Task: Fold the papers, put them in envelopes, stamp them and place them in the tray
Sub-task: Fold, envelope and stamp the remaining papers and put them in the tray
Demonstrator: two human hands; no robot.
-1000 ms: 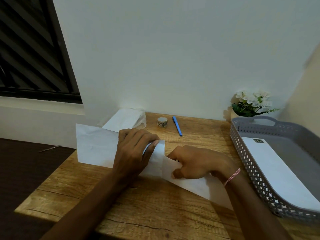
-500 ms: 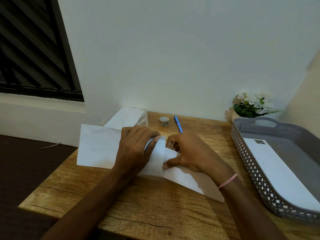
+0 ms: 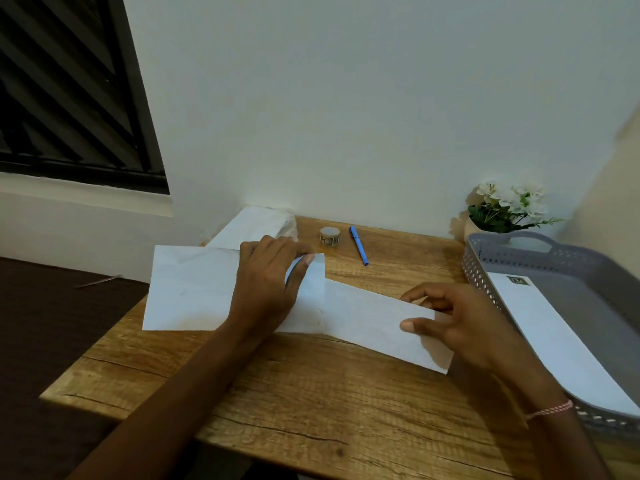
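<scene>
A white envelope [image 3: 190,289] lies flat at the left of the wooden table, and my left hand [image 3: 266,282] presses on its open right end. A folded white paper [image 3: 367,323] sticks out of that end toward the right. My right hand [image 3: 457,320] pinches the paper's far right end between thumb and fingers. A grey perforated tray [image 3: 568,265] stands at the right with a stamped white envelope [image 3: 554,337] lying in it. A small roll of stamps [image 3: 329,236] sits near the wall.
A blue pen [image 3: 358,244] lies beside the stamp roll. A stack of white envelopes or papers [image 3: 252,226] rests at the back left corner. A pot of white flowers [image 3: 502,209] stands behind the tray. The wooden table [image 3: 311,393] ends at the left over dark floor.
My right hand slid from the envelope's mouth back to the right end of the paper, and more of the paper now shows outside the envelope. My left hand stayed on the envelope.
</scene>
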